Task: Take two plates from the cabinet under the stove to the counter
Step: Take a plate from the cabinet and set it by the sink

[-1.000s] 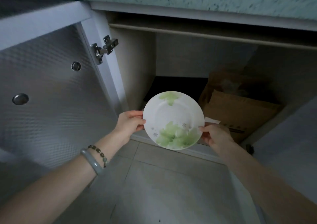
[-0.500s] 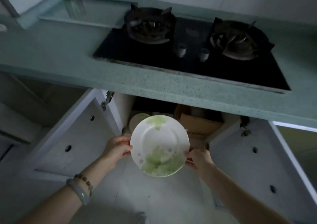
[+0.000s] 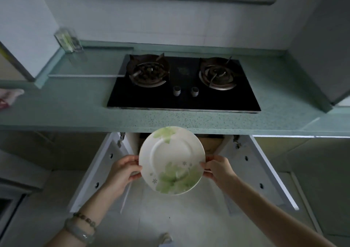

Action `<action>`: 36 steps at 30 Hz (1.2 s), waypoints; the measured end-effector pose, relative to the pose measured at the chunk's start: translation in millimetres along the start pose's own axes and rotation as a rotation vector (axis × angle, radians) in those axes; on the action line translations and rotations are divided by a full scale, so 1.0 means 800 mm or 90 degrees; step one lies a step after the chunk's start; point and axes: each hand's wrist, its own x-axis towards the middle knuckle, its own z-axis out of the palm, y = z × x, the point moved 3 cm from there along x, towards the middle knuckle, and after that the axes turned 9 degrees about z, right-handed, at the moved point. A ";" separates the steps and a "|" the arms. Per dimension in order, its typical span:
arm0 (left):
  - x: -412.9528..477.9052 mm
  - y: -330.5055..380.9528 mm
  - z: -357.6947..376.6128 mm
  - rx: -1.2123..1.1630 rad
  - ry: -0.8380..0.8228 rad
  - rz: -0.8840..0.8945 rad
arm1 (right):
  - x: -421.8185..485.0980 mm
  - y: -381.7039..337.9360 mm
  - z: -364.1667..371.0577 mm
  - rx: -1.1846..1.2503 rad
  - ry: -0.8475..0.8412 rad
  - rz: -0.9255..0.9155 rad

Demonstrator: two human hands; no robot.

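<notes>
Both hands pinch the plate by its rim, left hand at 9 o'clock, right hand at 3; the counter lies at 12, above its upper edge.

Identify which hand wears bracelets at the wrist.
The left hand: its wrist carries a bangle and a bead bracelet; the wrist of the right hand is bare.

Glossy ceramic plate; speckled matt stone-like counter; shiny black glass stove.
</notes>
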 end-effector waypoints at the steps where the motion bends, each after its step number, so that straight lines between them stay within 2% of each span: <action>1: 0.002 0.013 0.002 -0.004 -0.008 0.009 | -0.007 -0.009 0.000 0.009 -0.001 -0.009; 9: 0.004 0.077 0.027 -0.003 -0.078 0.026 | -0.065 -0.055 -0.022 0.048 -0.008 -0.067; 18: -0.007 0.075 0.095 0.024 -0.161 0.030 | -0.105 -0.039 -0.103 0.110 0.035 -0.084; 25: -0.023 0.077 0.206 0.081 -0.319 0.050 | -0.140 0.000 -0.204 0.200 0.144 -0.094; 36: -0.090 0.047 0.427 0.151 -0.545 0.015 | -0.225 0.077 -0.375 0.317 0.329 -0.081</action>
